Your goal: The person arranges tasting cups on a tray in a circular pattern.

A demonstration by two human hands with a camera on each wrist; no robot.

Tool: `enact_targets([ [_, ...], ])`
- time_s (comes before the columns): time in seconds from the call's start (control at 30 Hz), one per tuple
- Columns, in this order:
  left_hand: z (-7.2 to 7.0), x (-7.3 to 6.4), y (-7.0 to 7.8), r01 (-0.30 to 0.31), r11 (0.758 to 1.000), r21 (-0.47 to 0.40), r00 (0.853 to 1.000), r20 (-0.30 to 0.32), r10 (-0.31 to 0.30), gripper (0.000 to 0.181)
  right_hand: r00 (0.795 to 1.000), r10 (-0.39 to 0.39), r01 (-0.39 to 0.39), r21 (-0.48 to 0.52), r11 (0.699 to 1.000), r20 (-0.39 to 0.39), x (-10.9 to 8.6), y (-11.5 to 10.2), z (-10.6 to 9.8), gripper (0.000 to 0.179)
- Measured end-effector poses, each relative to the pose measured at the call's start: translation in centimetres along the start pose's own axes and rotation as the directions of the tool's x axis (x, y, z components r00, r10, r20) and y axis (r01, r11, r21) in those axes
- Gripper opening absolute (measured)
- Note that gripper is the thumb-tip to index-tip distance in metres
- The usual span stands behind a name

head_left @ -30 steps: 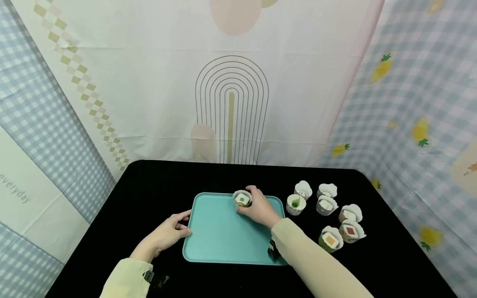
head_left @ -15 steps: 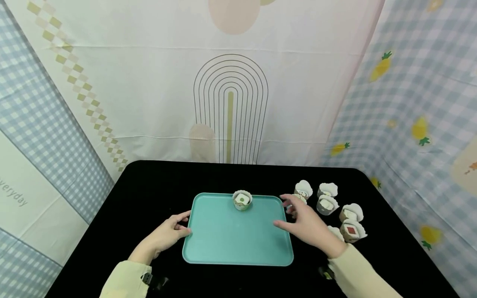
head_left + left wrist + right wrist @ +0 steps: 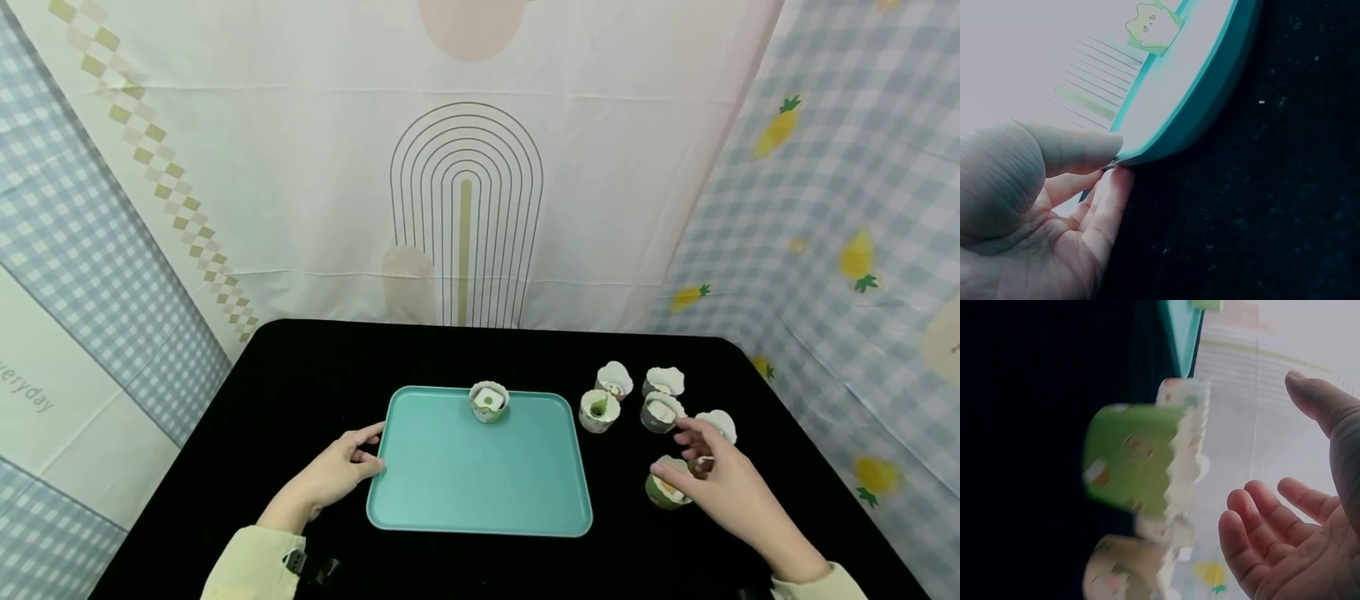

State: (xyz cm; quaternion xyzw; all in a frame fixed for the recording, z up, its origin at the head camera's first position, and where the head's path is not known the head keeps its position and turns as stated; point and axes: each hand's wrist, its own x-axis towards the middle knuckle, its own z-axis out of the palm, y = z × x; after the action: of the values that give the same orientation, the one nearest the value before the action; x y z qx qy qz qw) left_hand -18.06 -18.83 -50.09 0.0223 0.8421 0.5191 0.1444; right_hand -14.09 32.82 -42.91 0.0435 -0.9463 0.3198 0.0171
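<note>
My left hand (image 3: 330, 479) holds the left edge of a turquoise tray (image 3: 480, 492). In the left wrist view, thumb and fingertips pinch the tray's rim (image 3: 1179, 122). One paper baking cup (image 3: 489, 407) with a white filling and green dot stands at the tray's back edge. My right hand (image 3: 723, 492) hovers over the cups at right, thumb and fingers spread. Beneath the thumb is a green paper baking cup (image 3: 660, 498), partly covered by it. The right wrist view shows this green cup (image 3: 1135, 456) and a brown cup (image 3: 1119, 569) apart from the fingers.
Several more paper baking cups stand right of the tray: one with a green top (image 3: 599, 412), a white one (image 3: 614, 380) behind it, a grey one (image 3: 660, 413) and others. The black table (image 3: 330, 358) ends at a patterned cloth backdrop (image 3: 315, 208).
My right hand has let go of the cup on the tray and moved right, over the other cups. The left hand stays at the tray's edge.
</note>
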Motion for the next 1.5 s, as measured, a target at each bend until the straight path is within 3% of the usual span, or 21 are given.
enact_targets([
  [0.17, -0.2, 0.0, 0.2, 0.002, 1.000, -0.016, 1.000, 0.029, -0.002, 0.062, 0.999, 0.048, -0.048, -0.021, 0.999, -0.007, -1.1, 1.4, 0.1, 0.074],
  [0.37, -0.4, 0.0, 0.2, 0.035, 0.999, -0.023, 0.999, 0.039, -0.034, 0.062, 0.999, 0.041, -0.042, -0.033, 0.999, -0.011, -1.5, 2.2, 0.8, 0.074],
  [0.63, -0.1, -0.3, 0.2, 0.019, 0.999, -0.026, 0.999, 0.029, -0.018, 0.063, 0.999, 0.029, -0.030, -0.062, 0.998, -0.022, -1.5, 2.9, 1.4, 0.077],
  [0.93, 0.1, -0.5, 0.4, 0.005, 1.000, -0.029, 1.000, 0.023, -0.004, 0.062, 0.998, 0.067, -0.066, -0.087, 0.994, 0.007, -1.5, 3.1, 1.7, 0.084],
  [1.07, -0.1, -0.5, 0.3, -0.004, 1.000, -0.027, 1.000, 0.023, 0.004, 0.063, 0.997, 0.070, -0.068, -0.074, 0.995, 0.026, -1.4, 3.1, 1.9, 0.085],
  [1.3, -0.2, -0.5, 0.2, 0.002, 1.000, -0.021, 1.000, 0.009, -0.002, 0.063, 0.975, 0.167, -0.164, -0.038, 0.986, 0.148, -1.0, 3.3, 2.3, 0.095],
  [1.5, -0.1, -0.4, 0.3, 0.015, 0.999, -0.032, 1.000, 0.017, -0.014, 0.063, 0.966, 0.199, -0.201, -0.004, 0.980, 0.166, -1.2, 3.6, 2.5, 0.088],
])
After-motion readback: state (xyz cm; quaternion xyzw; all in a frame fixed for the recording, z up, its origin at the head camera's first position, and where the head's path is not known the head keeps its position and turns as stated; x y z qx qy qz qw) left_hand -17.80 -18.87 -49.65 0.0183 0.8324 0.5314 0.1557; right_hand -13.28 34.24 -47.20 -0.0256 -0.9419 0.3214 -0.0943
